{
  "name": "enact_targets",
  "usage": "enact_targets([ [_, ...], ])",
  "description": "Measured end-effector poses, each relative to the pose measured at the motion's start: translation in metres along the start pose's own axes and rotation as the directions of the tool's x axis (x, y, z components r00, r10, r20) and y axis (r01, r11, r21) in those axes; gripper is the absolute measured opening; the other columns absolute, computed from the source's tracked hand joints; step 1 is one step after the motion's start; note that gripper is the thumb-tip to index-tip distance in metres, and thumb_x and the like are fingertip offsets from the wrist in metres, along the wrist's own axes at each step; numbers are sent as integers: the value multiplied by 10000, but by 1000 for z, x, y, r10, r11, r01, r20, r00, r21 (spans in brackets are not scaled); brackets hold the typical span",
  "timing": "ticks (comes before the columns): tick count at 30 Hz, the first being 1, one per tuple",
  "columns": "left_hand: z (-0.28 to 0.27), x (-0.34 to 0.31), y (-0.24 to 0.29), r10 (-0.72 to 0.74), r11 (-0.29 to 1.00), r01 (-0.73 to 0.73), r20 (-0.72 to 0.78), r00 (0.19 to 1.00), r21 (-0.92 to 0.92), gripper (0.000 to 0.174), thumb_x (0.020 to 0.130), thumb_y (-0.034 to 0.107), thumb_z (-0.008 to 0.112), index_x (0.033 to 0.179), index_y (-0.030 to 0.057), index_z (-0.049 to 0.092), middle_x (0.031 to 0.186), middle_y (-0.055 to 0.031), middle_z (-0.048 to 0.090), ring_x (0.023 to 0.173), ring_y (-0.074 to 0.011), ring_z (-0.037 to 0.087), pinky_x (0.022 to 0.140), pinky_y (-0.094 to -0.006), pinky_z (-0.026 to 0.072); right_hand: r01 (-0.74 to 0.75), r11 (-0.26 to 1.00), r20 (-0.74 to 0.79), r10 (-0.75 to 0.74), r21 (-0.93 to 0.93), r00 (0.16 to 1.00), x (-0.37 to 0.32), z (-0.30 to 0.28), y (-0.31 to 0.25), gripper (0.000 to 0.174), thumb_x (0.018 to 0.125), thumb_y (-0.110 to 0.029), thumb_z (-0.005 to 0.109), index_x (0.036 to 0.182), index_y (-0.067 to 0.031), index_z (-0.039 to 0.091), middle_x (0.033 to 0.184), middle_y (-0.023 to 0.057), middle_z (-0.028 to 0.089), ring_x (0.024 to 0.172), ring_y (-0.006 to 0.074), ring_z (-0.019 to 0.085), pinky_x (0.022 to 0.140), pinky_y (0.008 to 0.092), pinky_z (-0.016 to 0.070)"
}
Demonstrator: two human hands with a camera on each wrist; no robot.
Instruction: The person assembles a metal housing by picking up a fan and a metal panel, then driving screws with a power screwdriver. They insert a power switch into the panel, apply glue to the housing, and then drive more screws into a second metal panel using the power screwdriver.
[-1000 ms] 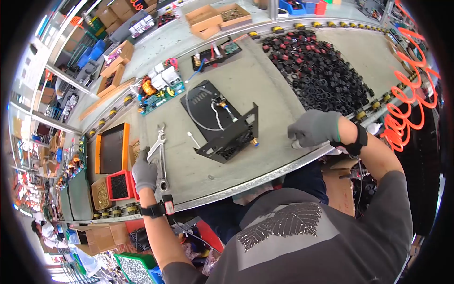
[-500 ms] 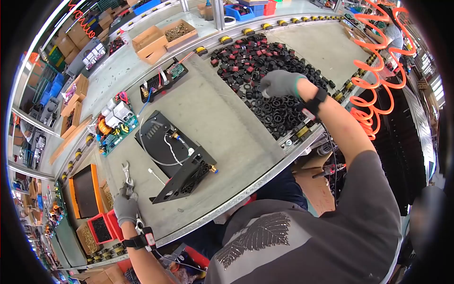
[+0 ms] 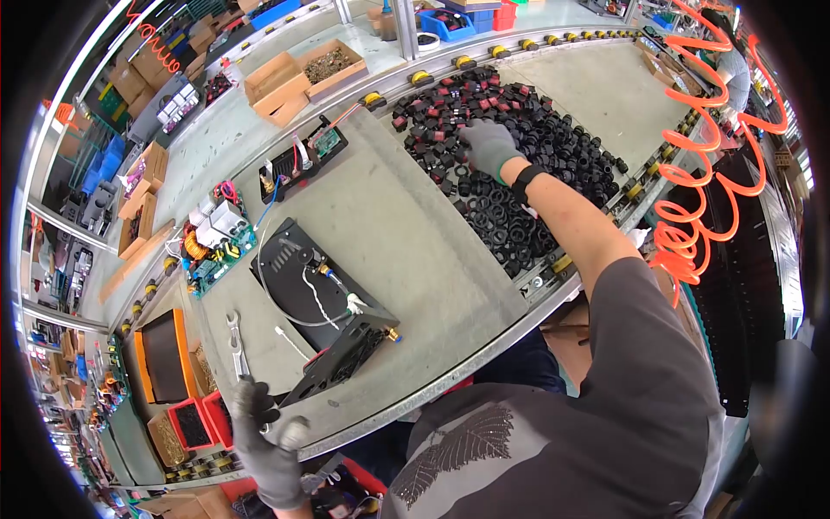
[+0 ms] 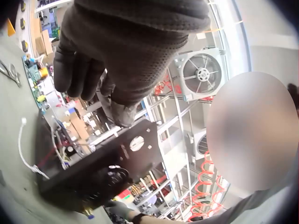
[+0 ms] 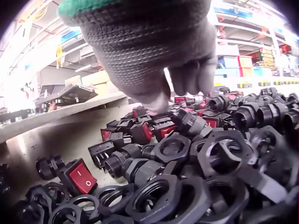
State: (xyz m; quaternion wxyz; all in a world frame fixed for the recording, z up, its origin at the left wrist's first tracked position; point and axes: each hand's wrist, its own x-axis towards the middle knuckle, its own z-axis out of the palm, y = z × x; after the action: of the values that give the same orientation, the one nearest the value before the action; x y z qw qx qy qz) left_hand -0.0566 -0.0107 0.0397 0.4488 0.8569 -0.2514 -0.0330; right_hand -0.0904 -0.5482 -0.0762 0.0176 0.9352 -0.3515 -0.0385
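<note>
My gloved left hand (image 3: 272, 445) is raised near the lower left corner of a black metal panel (image 3: 346, 355), thumb spread from the fingers. In the left wrist view its fingertips (image 4: 122, 114) overlap the edge of the panel (image 4: 100, 163), with nothing held. The panel stands tilted on a black vented base plate (image 3: 290, 268), with a brass fitting (image 3: 393, 335) at its right end. Wrenches (image 3: 235, 337) lie partly hidden behind this hand. My gloved right hand (image 3: 488, 147) reaches over a pile of red rocker switches (image 5: 83, 177) and black ring nuts (image 5: 156, 198), fingers pointing down among the switches.
A green circuit board (image 3: 216, 246) and a small black tray of parts (image 3: 303, 160) lie at the back left. Red bins (image 3: 192, 424) and an orange-edged tray (image 3: 166, 356) stand far left. Coiled orange hose (image 3: 683, 208) hangs at right; a roller rail (image 3: 462, 63) runs behind.
My right hand has gone from the table's front edge across to the switches in the pile. My left hand has come away from the wrenches, lifted toward the head camera. The head view has turned right.
</note>
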Motion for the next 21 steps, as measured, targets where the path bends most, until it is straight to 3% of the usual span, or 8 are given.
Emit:
enact_targets([
  [2,22,-1,15,7,999,-7,-8,1000,-43,1093,546,646,789,1348,-30,479,1118,-142,621,987,-202,598,832,-331,497,197,980,15,-197,41,980,-5,-8,-19,444,822,-226,649,1260,-181,589,1217,145,616,1094,323,610,898,439,503],
  [4,28,0,4,125,992,-127,119,985,9,892,730,428,820,1391,-23,425,1207,-117,582,1040,-198,581,851,-315,480,319,933,91,-337,169,937,-7,2,-33,442,820,-255,649,1245,-146,591,1132,170,648,1049,342,626,871,456,508],
  [7,45,0,-4,104,982,-95,49,993,-160,621,823,123,755,1352,-18,462,1206,-111,580,1043,-201,584,907,-328,480,227,963,170,-250,147,953,-7,17,-48,492,814,-244,647,1269,-87,543,1060,175,669,992,360,643,832,464,514],
  [10,45,0,0,93,967,-85,26,995,-239,571,811,143,770,1283,-50,511,1145,-143,616,1049,-225,599,934,-352,471,140,977,162,-166,160,973,-9,25,-53,564,778,-183,675,1304,-87,496,1059,166,672,987,358,647,821,456,516],
  [14,36,-3,-9,84,990,-74,82,993,-116,658,816,220,776,1344,-19,463,1212,-122,570,1073,-213,578,899,-338,485,221,881,-63,-214,418,975,-19,18,-30,530,755,-98,690,1264,-143,545,1090,139,661,1018,324,637,846,413,506],
  [17,31,-1,11,201,979,-202,-58,978,-5,946,701,555,791,1363,-20,437,1166,-119,570,1094,-250,581,914,-373,478,377,638,-276,-256,672,926,-56,-21,-21,472,717,-40,744,1170,-77,618,1042,129,651,958,241,636,846,315,502],
  [20,18,4,35,199,965,-231,-225,954,-125,886,683,561,796,1272,-34,508,1047,-94,588,910,-194,568,826,-341,473,645,459,-598,-266,611,756,-135,-74,-39,422,691,34,707,1083,-98,627,955,100,624,848,269,622,747,325,501],
  [21,8,11,43,340,937,-348,-168,925,-23,744,766,380,782,1312,-30,485,1015,-71,571,851,-154,533,804,-311,456,682,425,-635,-271,596,724,-162,-94,-50,422,683,36,703,1076,-96,623,948,98,617,832,266,618,739,322,500],
])
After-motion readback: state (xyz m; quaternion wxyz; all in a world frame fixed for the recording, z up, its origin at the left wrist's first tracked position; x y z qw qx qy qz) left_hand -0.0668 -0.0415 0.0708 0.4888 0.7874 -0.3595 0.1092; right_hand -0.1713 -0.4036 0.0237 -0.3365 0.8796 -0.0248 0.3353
